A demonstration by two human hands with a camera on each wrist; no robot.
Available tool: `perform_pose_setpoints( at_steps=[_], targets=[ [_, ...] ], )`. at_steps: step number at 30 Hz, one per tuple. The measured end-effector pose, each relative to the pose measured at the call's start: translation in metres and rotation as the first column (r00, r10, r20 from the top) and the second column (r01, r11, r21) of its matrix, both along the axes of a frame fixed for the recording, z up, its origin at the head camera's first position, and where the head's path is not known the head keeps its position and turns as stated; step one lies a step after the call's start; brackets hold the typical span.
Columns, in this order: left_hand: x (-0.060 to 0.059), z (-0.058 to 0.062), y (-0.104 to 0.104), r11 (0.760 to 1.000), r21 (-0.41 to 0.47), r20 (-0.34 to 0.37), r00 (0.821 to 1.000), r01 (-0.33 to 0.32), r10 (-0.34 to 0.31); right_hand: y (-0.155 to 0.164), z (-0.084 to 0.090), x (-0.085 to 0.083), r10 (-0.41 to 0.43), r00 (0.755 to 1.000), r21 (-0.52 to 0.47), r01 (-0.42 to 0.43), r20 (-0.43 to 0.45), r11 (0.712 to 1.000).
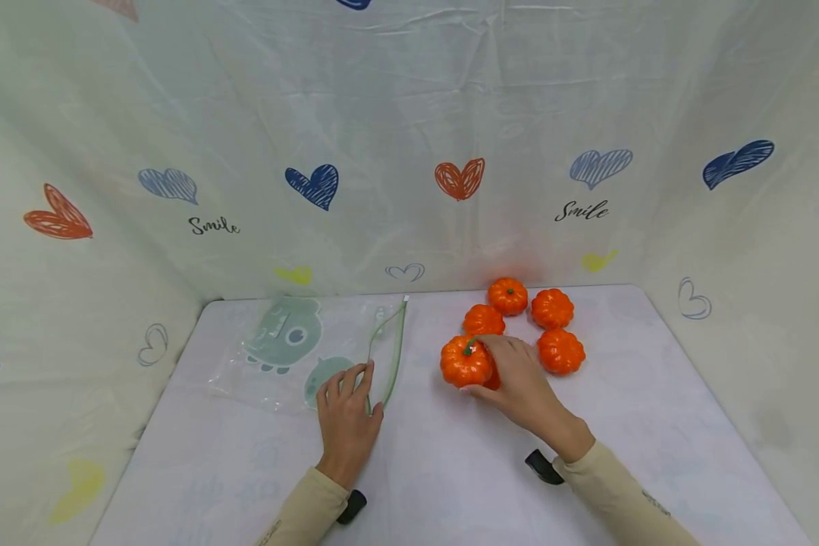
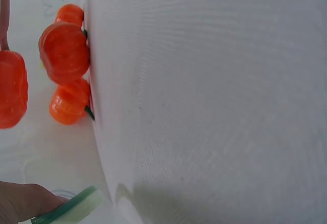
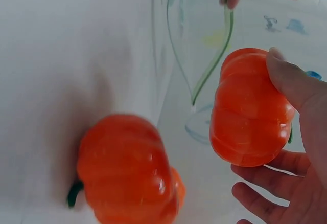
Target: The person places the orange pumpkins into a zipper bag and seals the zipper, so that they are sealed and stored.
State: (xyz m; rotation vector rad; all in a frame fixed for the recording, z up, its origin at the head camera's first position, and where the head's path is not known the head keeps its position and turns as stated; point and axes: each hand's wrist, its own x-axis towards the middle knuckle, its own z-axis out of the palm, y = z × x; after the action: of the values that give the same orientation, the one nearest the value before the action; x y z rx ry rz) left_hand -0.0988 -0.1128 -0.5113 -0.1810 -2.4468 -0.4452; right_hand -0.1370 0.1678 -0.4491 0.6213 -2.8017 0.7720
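Note:
My right hand (image 1: 522, 387) grips a small orange toy pumpkin (image 1: 465, 362) with a green stem, thumb on one side and fingers on the other. In the right wrist view this pumpkin (image 3: 250, 109) is held off the table. On the left, my left hand (image 1: 348, 417) pinches the green-edged mouth of a clear plastic bag (image 1: 246, 383) printed with pale green cartoon animals. The bag lies flat and its mouth (image 3: 225, 45) gapes toward the pumpkins. The left thumb (image 2: 30, 201) shows against the green strip.
Several more orange pumpkins (image 1: 561, 351) stand on the white table (image 1: 444, 470), behind and right of the held one. One pumpkin (image 1: 508, 296) is close to the back curtain (image 1: 409, 114), which has printed hearts. Dark straps (image 1: 544, 467) sit by both wrists.

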Motion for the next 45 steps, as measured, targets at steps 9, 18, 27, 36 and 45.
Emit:
perform_pose_setpoints(
  at_steps=[9, 18, 27, 36, 45],
  targets=[
    [0.001, 0.003, 0.001, 1.000, 0.002, 0.052, 0.999, -0.006, 0.006, -0.039, -0.004, 0.001, 0.087, 0.996, 0.000, -0.087, -0.035, 0.996],
    [0.002, 0.004, 0.002, 1.000, 0.014, 0.050, 0.999, 0.002, -0.003, -0.075, -0.013, -0.001, 0.103, 0.995, 0.004, -0.103, 0.012, 0.995],
    [0.003, 0.004, 0.003, 1.000, 0.022, 0.020, 1.000, 0.017, -0.017, -0.100, -0.022, -0.008, 0.131, 0.987, -0.030, -0.128, 0.090, 0.991],
    [0.003, 0.003, 0.003, 1.000, 0.008, 0.020, 1.000, 0.018, -0.018, -0.114, -0.041, -0.016, 0.158, 0.984, 0.020, -0.160, 0.084, 0.987],
    [0.002, -0.002, 0.002, 0.999, -0.018, -0.001, 1.000, 0.029, -0.029, -0.119, -0.051, -0.020, 0.197, 0.977, 0.054, -0.201, 0.078, 0.978]
  ],
)
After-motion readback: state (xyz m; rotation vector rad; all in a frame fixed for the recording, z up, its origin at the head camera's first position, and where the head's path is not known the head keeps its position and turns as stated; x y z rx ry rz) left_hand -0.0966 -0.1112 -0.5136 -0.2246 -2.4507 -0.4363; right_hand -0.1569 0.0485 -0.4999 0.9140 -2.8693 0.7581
